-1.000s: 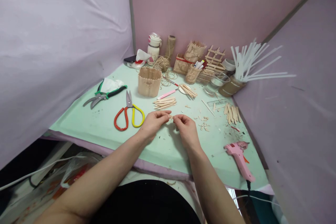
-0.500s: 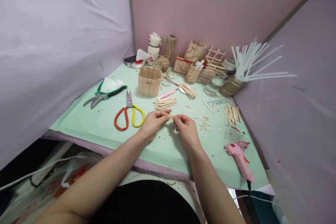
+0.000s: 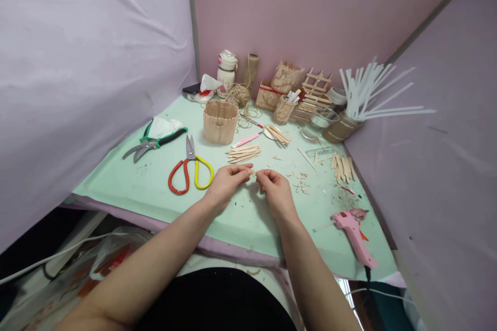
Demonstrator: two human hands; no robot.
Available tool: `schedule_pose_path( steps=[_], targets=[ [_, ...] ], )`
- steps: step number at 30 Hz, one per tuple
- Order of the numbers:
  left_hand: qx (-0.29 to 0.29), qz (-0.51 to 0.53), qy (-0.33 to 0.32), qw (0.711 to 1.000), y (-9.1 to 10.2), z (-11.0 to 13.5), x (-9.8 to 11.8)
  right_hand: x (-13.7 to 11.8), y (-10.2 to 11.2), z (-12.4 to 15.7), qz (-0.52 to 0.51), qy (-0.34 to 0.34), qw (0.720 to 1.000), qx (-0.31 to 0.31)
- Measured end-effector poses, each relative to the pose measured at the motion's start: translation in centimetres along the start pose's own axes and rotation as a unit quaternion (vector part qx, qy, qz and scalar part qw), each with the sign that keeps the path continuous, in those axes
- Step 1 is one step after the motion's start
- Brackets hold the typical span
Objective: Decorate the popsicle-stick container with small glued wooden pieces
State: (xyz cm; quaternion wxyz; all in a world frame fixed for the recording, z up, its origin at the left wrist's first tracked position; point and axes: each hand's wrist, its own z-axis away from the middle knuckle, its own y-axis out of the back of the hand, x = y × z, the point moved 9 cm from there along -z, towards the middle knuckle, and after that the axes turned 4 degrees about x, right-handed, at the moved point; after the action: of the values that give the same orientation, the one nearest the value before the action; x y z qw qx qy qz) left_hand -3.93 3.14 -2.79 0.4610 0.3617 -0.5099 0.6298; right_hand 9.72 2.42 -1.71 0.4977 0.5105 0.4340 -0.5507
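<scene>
My left hand (image 3: pixel 227 182) and my right hand (image 3: pixel 275 191) meet over the green table (image 3: pixel 128 181), fingertips drawn together from both sides. Between them I pinch 1 small wooden piece (image 3: pixel 253 171), held just above the table top; it is too small for me to tell its shape.

Near my right wrist lies the pink glue gun (image 3: pixel 353 230), on its side by the table's front edge. Near my left hand lie the scissors (image 3: pixel 190 170) with 1 red and 1 yellow handle, blades pointing away from me. Just beyond my fingers sits a small pile of craft sticks (image 3: pixel 243 153), and wood scraps (image 3: pixel 302 186) are scattered to the right of it.

Farther back stands a round pot of sticks (image 3: pixel 220 121), upright. To its left lie green-handled cutters (image 3: pixel 153 140). At the far right, a jar (image 3: pixel 344 126) holds white strips that fan outward.
</scene>
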Motion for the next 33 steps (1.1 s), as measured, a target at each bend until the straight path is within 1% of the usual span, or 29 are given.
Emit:
schedule_pose_path(
  steps=[4,7,10,17,22,33],
  targets=[
    [0.011,-0.019,-0.005,1.0,0.12,0.0,0.34,-0.01,0.26,0.05,0.004,0.001,1.0,0.006],
    [-0.005,-0.074,-0.022,0.997,-0.04,0.03,0.64,-0.04,0.39,0.04,0.015,0.01,1.0,0.007],
    [-0.015,-0.095,-0.029,0.995,-0.09,0.08,0.73,-0.03,0.4,0.02,0.02,0.012,1.0,0.005],
    [-0.017,-0.089,-0.025,0.996,-0.05,0.11,0.55,-0.12,0.24,0.1,0.018,0.008,1.0,-0.003],
    [-0.011,-0.067,-0.024,0.997,0.03,0.08,0.48,0.24,0.24,0.02,0.02,0.007,1.0,-0.004],
    [-0.006,-0.062,-0.039,0.997,0.01,0.31,0.95,0.22,0.08,0.06,0.034,0.007,0.999,-0.013]
  ],
)
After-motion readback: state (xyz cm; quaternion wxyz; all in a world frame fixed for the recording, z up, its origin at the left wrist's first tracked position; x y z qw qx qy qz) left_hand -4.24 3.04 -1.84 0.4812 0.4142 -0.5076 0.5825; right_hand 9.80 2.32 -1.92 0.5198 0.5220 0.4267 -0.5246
